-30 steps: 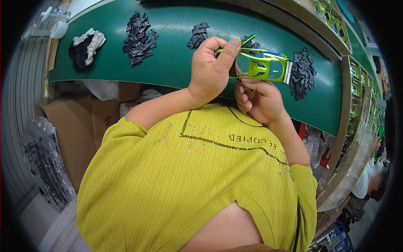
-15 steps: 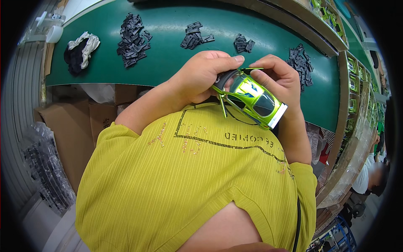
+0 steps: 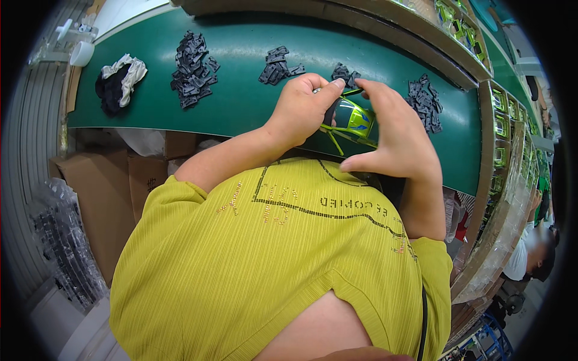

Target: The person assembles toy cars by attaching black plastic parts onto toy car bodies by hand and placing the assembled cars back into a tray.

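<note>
My left hand (image 3: pixel 299 113) is closed on the dark end of a bright green toy car (image 3: pixel 353 116), its thumb on top. The car is held in the air over the near edge of the green table (image 3: pixel 241 114), with both its doors swung out. My right hand (image 3: pixel 404 135) arches around the car's other end, thumb and fingers spread wide. Its fingertips are close to the raised far door; whether they touch it I cannot tell. The palm hides part of the car's rear.
Small black plastic parts lie in several piles, the tallest pile (image 3: pixel 194 72) at left. A black and white cloth (image 3: pixel 120 83) lies far left. Cardboard trays (image 3: pixel 495 144) of green toy cars line the right side. Below the table stands a cardboard box (image 3: pixel 96 192). Another person sits far right.
My right hand has let go of the car and spread out, its thumb dropping away from the roof. The car has turned, its rear now behind my right hand. The left hand keeps hold.
</note>
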`<act>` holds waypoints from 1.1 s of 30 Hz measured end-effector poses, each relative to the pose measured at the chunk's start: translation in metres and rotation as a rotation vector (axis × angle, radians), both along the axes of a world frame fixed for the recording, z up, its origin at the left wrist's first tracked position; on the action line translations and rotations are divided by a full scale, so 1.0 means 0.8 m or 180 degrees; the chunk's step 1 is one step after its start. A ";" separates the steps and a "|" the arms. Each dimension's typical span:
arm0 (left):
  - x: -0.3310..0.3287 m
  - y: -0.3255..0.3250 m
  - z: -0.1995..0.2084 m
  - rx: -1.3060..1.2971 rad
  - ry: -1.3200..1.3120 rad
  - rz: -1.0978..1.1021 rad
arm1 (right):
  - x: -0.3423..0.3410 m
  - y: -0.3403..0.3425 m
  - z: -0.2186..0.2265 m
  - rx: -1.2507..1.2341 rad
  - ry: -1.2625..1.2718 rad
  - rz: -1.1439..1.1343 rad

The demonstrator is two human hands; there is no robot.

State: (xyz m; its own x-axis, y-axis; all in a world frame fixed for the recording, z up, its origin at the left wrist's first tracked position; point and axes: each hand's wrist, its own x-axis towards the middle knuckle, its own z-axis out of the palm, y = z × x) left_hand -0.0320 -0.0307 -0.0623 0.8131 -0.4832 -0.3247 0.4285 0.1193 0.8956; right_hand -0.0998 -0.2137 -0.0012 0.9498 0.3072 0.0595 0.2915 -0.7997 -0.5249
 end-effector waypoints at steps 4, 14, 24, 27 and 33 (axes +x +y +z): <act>0.007 -0.012 -0.008 0.0025 -0.0173 0.0245 | -0.002 0.019 -0.011 -0.0500 -0.0581 -0.0496; 0.030 -0.005 0.006 0.0001 -0.0614 0.0366 | 0.007 -0.007 -0.008 0.0428 -0.0601 -0.0521; 0.058 -0.022 0.003 -0.0842 -0.2188 0.0922 | 0.017 -0.065 0.026 0.3205 0.0267 -0.1338; 0.062 -0.018 -0.011 -0.0460 -0.2465 0.1005 | 0.046 -0.102 0.054 0.2221 -0.1142 -0.1740; 0.061 -0.021 -0.032 0.0108 -0.2477 0.0696 | 0.137 -0.161 0.050 -0.0190 -0.1338 -0.1966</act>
